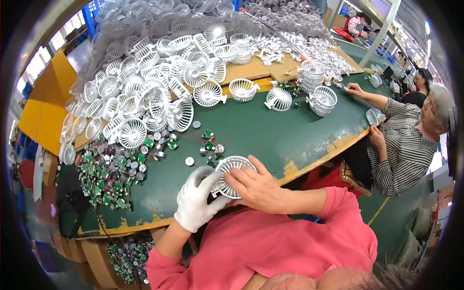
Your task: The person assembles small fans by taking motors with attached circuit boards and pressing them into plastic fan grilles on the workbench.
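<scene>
The gloved left hand (195, 203) and bare right hand (259, 187) are together clasping a white fan-grille housing (236, 163) near the workbench's worn yellow edge (291, 169); green tabletop (251, 128) is stretching beyond toward stacked housings (322, 100).

I'm seeing windows (57, 40) glowing at upper left and strip lights (427, 27) shining at upper right; a worn-edged green worktop (251, 130) is spanning the middle, and green floor (394, 215) is showing at lower right.
</scene>
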Action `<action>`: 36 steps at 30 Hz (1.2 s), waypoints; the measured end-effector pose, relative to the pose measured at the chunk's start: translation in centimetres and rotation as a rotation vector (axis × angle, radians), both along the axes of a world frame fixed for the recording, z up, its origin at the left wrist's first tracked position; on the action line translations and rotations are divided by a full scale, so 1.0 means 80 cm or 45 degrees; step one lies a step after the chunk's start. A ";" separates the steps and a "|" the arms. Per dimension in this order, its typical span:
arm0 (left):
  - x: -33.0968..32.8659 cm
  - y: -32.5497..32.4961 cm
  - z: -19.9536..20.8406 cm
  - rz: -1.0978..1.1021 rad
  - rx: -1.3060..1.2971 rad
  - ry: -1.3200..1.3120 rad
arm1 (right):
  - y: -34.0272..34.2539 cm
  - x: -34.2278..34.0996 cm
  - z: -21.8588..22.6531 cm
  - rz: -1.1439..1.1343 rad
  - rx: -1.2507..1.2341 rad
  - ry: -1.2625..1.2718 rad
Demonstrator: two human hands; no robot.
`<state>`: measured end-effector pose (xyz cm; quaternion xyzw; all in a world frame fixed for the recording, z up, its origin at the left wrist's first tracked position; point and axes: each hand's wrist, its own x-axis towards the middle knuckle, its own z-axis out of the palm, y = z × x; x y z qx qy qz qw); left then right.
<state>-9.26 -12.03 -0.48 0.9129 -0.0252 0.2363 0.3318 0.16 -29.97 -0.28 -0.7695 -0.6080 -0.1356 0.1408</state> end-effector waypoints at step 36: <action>0.050 0.077 -0.077 0.456 0.447 0.311 | -0.111 0.237 -0.038 -0.592 -0.169 -0.068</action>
